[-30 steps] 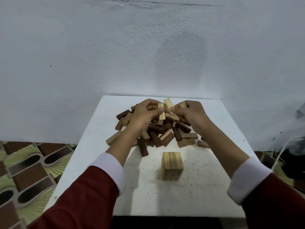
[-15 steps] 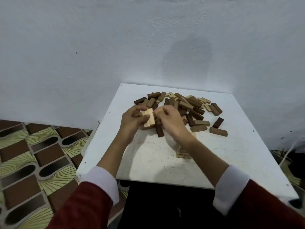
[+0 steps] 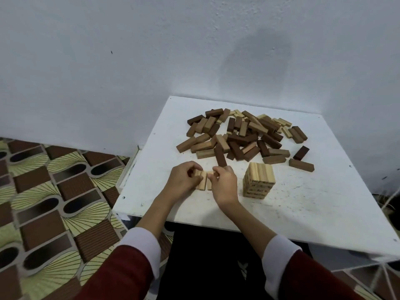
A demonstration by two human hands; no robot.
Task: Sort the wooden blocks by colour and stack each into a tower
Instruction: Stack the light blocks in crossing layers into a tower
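white table [image 3: 303,204] | pale wall [image 3: 129,61] behind | patterned brown-green floor [image 3: 47,191] left

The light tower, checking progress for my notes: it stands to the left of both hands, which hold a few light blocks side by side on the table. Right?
Not quite. The head view shows the light tower to the right of both hands. The rest holds: the left hand and right hand hold a few light blocks side by side on the table.

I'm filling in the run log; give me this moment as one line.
left hand: holds pale blocks | right hand: holds pale blocks | pale tower: standing, untouched | mixed pile: unsorted
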